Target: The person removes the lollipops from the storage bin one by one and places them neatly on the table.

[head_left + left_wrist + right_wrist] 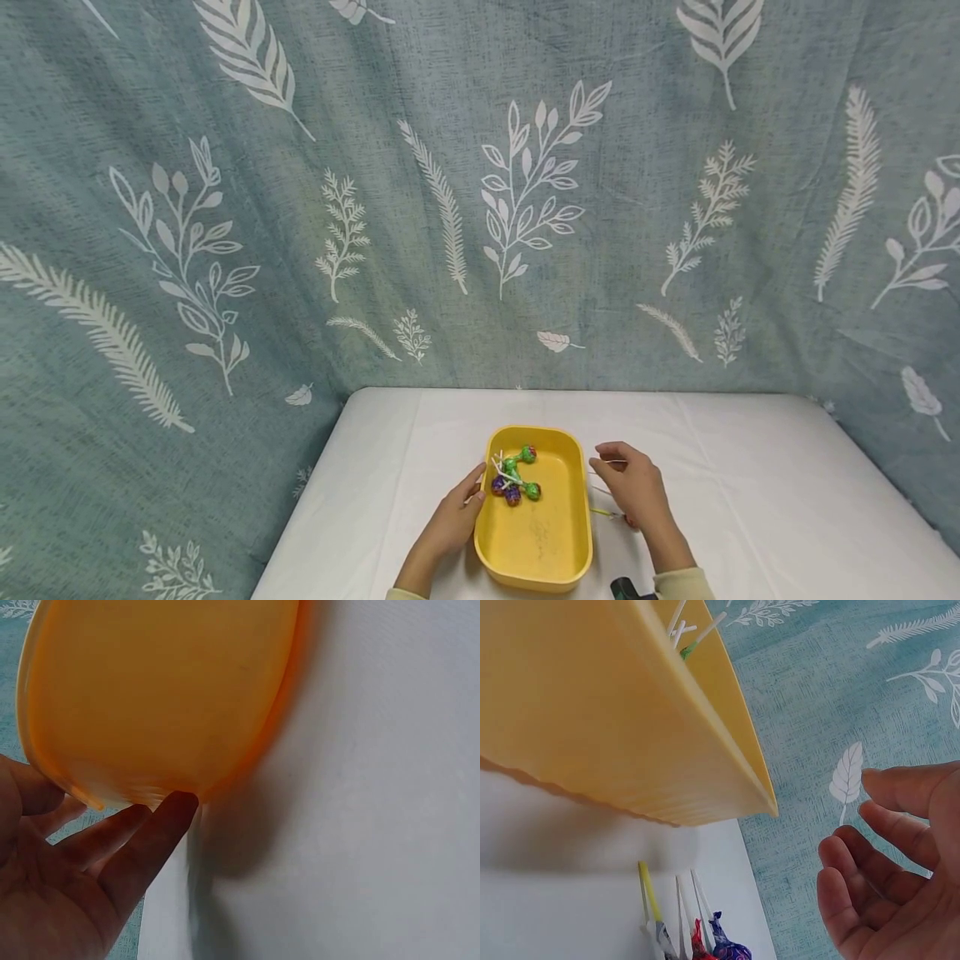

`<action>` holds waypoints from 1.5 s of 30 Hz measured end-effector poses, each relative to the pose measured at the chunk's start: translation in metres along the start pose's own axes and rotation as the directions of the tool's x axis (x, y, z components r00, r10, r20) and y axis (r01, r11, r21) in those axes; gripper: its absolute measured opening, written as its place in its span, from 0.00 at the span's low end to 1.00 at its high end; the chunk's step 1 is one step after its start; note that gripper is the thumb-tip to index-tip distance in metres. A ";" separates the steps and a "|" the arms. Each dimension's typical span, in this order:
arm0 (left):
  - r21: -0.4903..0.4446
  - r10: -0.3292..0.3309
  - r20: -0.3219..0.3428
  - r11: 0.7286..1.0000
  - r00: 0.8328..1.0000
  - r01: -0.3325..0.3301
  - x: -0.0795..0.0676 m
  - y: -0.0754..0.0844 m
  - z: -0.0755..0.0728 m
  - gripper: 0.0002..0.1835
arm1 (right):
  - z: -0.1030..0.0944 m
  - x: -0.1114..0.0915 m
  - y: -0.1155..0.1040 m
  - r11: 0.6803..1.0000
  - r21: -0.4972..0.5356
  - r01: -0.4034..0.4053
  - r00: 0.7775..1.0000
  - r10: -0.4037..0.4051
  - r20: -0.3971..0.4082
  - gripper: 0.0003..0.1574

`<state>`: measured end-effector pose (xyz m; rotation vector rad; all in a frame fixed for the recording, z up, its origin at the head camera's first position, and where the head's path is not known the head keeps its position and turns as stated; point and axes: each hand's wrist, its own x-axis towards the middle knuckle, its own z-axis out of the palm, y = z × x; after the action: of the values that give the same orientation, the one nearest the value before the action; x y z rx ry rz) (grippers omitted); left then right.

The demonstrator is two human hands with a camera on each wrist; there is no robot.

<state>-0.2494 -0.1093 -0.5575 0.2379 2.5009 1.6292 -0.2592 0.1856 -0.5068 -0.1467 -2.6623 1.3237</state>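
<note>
Lollipops [512, 468] lie in the tray [540, 546] — your left hand [459, 510], fingers extended, touches its side; your right hand [634, 485], thumb and fingers apart, hovers beside it

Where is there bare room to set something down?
The table is bare right of the right hand, left of the left hand, and between tray and curtain; the tray's near end is bare. Crowded: the tray's far left, where lollipops bunch, and beside it, near the right hand, where loose lollipops lie.
</note>
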 end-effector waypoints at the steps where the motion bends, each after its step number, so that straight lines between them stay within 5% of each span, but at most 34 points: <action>1: 0.001 -0.001 -0.001 1.000 1.000 0.001 0.000 0.000 0.000 0.26 | 0.001 0.000 0.000 1.000 0.003 -0.009 1.000 0.009 0.004 0.21; 12: -0.003 0.008 -0.001 1.000 1.000 -0.008 -0.002 -0.001 0.000 0.26 | 0.011 0.002 -0.007 0.998 0.058 -0.005 1.000 0.004 0.021 0.21; 24: 0.001 -0.007 0.003 1.000 1.000 0.007 0.000 -0.004 0.000 0.27 | 0.024 0.006 -0.018 0.997 0.006 0.083 0.996 -0.083 0.020 0.20; 45: 0.013 0.016 -0.006 1.000 1.000 -0.016 0.000 -0.001 0.000 0.27 | 0.036 0.016 -0.033 0.996 0.022 0.088 0.993 -0.090 0.072 0.18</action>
<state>-0.2493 -0.1103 -0.5585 0.2555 2.5219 1.6222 -0.2819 0.1401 -0.5003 0.0232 -2.6805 1.3507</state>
